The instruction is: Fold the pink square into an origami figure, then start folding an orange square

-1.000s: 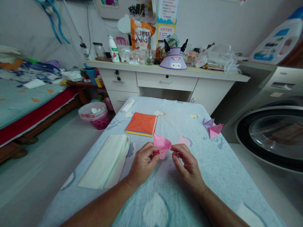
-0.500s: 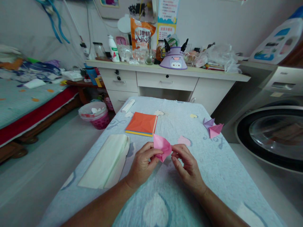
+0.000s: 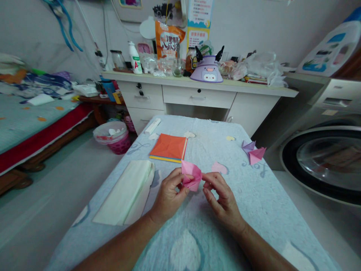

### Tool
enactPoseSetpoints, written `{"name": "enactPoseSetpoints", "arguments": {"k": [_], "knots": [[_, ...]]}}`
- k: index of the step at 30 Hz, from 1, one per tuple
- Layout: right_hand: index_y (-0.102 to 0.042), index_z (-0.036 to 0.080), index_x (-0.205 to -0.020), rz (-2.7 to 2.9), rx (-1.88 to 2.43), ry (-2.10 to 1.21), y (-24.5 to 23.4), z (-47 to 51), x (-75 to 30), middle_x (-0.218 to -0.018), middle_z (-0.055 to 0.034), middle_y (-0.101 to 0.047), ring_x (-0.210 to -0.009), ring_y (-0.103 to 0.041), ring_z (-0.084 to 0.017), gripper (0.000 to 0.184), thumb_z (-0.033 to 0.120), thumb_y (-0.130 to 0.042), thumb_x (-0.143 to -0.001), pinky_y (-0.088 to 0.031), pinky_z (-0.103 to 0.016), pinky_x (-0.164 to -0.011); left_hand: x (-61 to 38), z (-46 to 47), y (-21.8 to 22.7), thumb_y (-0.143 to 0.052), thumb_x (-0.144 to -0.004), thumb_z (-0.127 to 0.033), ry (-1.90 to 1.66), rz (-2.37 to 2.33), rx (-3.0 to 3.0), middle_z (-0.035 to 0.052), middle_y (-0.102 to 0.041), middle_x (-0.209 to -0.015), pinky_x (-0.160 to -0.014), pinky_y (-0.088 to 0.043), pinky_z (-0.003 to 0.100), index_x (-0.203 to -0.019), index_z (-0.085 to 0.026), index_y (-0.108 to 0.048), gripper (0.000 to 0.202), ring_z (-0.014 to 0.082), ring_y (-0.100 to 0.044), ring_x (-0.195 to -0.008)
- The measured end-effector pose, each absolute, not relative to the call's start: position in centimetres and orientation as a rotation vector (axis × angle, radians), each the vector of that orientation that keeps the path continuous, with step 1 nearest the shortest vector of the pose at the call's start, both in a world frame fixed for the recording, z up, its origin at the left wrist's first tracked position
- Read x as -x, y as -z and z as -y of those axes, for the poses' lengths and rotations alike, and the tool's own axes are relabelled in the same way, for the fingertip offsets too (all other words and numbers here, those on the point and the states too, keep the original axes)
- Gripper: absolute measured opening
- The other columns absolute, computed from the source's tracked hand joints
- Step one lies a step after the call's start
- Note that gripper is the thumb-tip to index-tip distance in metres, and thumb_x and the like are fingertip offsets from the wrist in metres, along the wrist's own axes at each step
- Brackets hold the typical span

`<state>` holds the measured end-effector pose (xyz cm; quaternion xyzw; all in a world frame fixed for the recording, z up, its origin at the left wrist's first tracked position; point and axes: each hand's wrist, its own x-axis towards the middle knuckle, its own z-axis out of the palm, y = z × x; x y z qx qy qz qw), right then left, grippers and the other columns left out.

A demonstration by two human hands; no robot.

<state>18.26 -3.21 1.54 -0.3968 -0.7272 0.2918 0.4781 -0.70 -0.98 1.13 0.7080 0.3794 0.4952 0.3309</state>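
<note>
A small pink folded paper piece (image 3: 191,174) is held just above the pale blue tablecloth (image 3: 254,210). My left hand (image 3: 169,195) pinches its left side between thumb and fingers. My right hand (image 3: 220,197) pinches its right edge with thumb and forefinger. Both hands are closed on the paper, close together near the middle of the table.
A stack of orange square paper sheets (image 3: 169,148) lies beyond my hands. A folded white cloth (image 3: 128,192) lies to the left. Two folded paper shapes, purple (image 3: 248,146) and pink (image 3: 257,155), rest at the right. A cluttered desk (image 3: 197,88), a washing machine (image 3: 324,158), a bed and a bin surround the table.
The pink paper has been pressed narrower and more folded, and both hands have drawn slightly closer together and to the left.
</note>
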Motion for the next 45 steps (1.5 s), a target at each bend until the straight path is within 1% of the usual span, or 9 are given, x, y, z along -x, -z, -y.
{"name": "enactPoseSetpoints", "arguments": {"k": [7, 11, 17, 24, 31, 34, 36, 39, 45], "knots": [[-0.053, 0.029, -0.131, 1.759, 0.969, -0.721, -1.6, 3.3, -18.3, -0.103, -0.0053, -0.054, -0.086, -0.055, -0.016, 0.040, 0.020, -0.049, -0.092, -0.049, -0.032, -0.076, 0.5, 0.9, -1.3, -0.061, -0.084, -0.015, -1.334, -1.030, -1.800, 0.0060, -0.064, -0.103, -0.081, -0.051, 0.026, -0.109, -0.020, -0.066, 0.027, 0.0170, -0.062, -0.097], [-0.053, 0.029, -0.131, 1.754, 0.966, -0.727, -1.4, 3.2, -18.3, -0.104, -0.0055, -0.054, -0.086, -0.055, -0.016, 0.040, 0.020, -0.049, -0.093, -0.049, -0.032, -0.077, 0.4, 0.9, -1.6, -0.062, -0.083, -0.015, -1.345, -1.042, -1.834, 0.0060, -0.065, -0.105, -0.086, -0.049, 0.028, -0.110, -0.020, -0.066, 0.028, 0.0171, -0.062, -0.098], [-0.054, 0.030, -0.130, 1.760, 0.956, -0.720, -1.5, 3.2, -18.3, -0.103, -0.0053, -0.054, -0.085, -0.055, -0.015, 0.039, 0.020, -0.048, -0.093, -0.049, -0.032, -0.076, 0.7, 1.0, -1.4, -0.059, -0.082, -0.009, -1.321, -1.021, -1.914, 0.0054, -0.064, -0.105, -0.082, -0.048, 0.026, -0.107, -0.021, -0.065, 0.028, 0.0163, -0.062, -0.096], [-0.053, 0.030, -0.130, 1.784, 0.965, -0.723, -1.5, 3.3, -18.4, -0.103, -0.0056, -0.053, -0.085, -0.055, -0.016, 0.040, 0.019, -0.048, -0.092, -0.049, -0.033, -0.076, 0.6, 1.1, -2.1, -0.057, -0.081, -0.010, -1.314, -1.009, -1.949, 0.0033, -0.062, -0.088, -0.074, -0.048, 0.025, -0.087, -0.019, -0.066, 0.014, 0.0160, -0.061, -0.085], [-0.053, 0.031, -0.131, 1.814, 0.958, -0.684, -1.2, 3.2, -18.3, -0.103, -0.0056, -0.052, -0.086, -0.055, -0.016, 0.041, 0.018, -0.047, -0.092, -0.049, -0.033, -0.074, 0.6, 1.2, -2.1, -0.059, -0.083, -0.016, -1.302, -0.961, -1.936, 0.0037, -0.061, -0.089, -0.076, -0.047, 0.026, -0.087, -0.020, -0.065, 0.008, 0.0163, -0.060, -0.086], [-0.052, 0.031, -0.132, 1.816, 0.964, -0.678, -1.1, 3.2, -18.3, -0.104, -0.0058, -0.051, -0.087, -0.055, -0.016, 0.043, 0.016, -0.047, -0.092, -0.049, -0.033, -0.075, 0.7, 1.3, -2.0, -0.060, -0.084, -0.018, -1.286, -0.959, -1.937, 0.0028, -0.059, -0.087, -0.074, -0.046, 0.025, -0.084, -0.019, -0.064, 0.004, 0.0153, -0.059, -0.083], [-0.052, 0.031, -0.132, 1.816, 0.963, -0.674, -1.1, 3.3, -18.3, -0.105, -0.0058, -0.051, -0.087, -0.055, -0.016, 0.044, 0.016, -0.047, -0.091, -0.049, -0.033, -0.075, 0.7, 1.3, -2.0, -0.059, -0.085, -0.019, -1.276, -0.969, -1.932, 0.0022, -0.058, -0.085, -0.073, -0.045, 0.024, -0.081, -0.019, -0.063, 0.005, 0.0146, -0.058, -0.080], [-0.051, 0.032, -0.132, 1.805, 0.950, -0.641, -1.3, 3.4, -18.3, -0.103, -0.0056, -0.052, -0.087, -0.055, -0.016, 0.045, 0.015, -0.047, -0.091, -0.049, -0.032, -0.074, 0.6, 1.3, -2.0, -0.060, -0.087, -0.022, -1.280, -0.995, -1.917, 0.0022, -0.058, -0.085, -0.075, -0.045, 0.025, -0.080, -0.018, -0.062, 0.008, 0.0148, -0.057, -0.081], [-0.051, 0.031, -0.133, 1.807, 0.949, -0.586, -1.1, 3.5, -18.2, -0.108, -0.0075, -0.051, -0.095, -0.055, -0.019, 0.045, 0.015, -0.048, -0.091, -0.050, -0.036, -0.078, 0.5, 1.2, -2.2, -0.056, -0.089, -0.026, -1.255, -1.045, -1.906, 0.0032, -0.058, -0.089, -0.081, -0.046, 0.027, -0.091, -0.020, -0.064, 0.010, 0.0164, -0.057, -0.086]]}}
